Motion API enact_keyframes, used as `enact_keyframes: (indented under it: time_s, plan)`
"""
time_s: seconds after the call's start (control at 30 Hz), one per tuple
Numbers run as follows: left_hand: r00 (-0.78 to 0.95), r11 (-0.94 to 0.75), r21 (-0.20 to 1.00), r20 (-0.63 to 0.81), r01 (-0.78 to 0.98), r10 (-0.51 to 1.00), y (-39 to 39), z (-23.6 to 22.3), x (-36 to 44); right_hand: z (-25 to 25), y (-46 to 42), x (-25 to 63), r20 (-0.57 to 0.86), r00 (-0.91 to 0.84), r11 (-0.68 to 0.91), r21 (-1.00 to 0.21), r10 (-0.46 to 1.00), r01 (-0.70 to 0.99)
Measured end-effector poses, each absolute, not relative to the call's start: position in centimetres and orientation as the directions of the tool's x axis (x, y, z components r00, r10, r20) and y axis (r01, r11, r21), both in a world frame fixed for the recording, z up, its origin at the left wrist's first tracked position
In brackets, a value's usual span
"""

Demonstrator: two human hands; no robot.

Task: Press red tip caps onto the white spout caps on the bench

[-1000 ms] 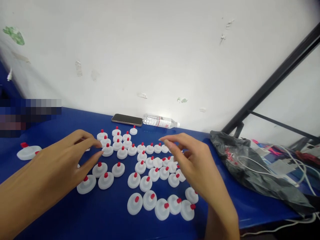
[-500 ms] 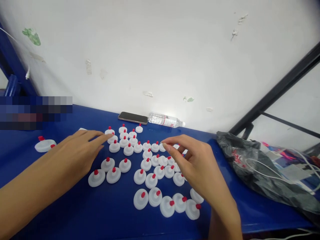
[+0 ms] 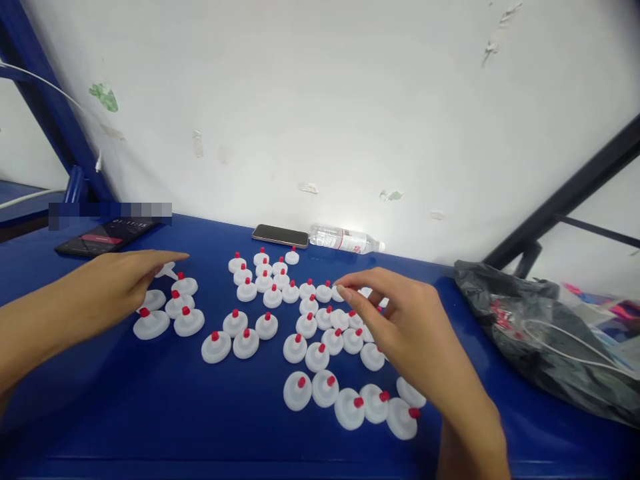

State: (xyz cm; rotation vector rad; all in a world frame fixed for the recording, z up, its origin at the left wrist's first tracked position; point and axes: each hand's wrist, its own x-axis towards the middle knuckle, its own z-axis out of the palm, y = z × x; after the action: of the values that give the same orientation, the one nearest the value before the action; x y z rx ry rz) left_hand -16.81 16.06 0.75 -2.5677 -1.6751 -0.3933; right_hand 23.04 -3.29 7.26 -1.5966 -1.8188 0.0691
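Observation:
Many round white caps with red tips stand in groups on the blue table (image 3: 240, 413). My right hand (image 3: 400, 320) is over the right-hand group, thumb and forefinger closed at the top of a white cap (image 3: 337, 292). Its tip is hidden behind those fingers. On the left, my left hand (image 3: 117, 283) has its forefinger stretched out above a small cluster, with the thumb mostly hidden. Just under its fingers is a white cap with a pointed spout (image 3: 166, 270) and no red on it that I can see. A red-tipped cap (image 3: 185, 285) stands close beside it.
A phone with a lit timer (image 3: 107, 235) lies at the back left. Against the wall are another phone (image 3: 280, 236) and a clear plastic bottle (image 3: 345, 239) on its side. A black plastic bag (image 3: 530, 360) with red pieces and a white cable occupies the right.
My left hand has moved left, from beside the middle caps to the left cluster. My right hand stays at the same cap. The view has turned left, showing the timer phone.

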Motion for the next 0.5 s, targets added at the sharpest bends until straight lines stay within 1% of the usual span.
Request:
enact_keyframes:
  time_s: [0.1,0.3,0.5]
  plan:
    - [0.373,-0.395,0.098,0.181,0.914,0.910,15.73,0.74,-16.57,7.18,-3.25,23.14,0.463,0.008,0.236,-0.466,0.886,0.853]
    - [0.345,-0.359,0.077,0.148,0.930,0.927,16.17,1.15,-16.87,7.13,-3.29,23.20,0.460,0.004,0.232,-0.455,0.888,0.860]
    - [0.358,-0.371,0.085,0.136,0.925,0.924,15.72,0.82,-17.07,7.07,-3.41,23.00,0.438,-0.002,0.222,-0.451,0.899,0.865]
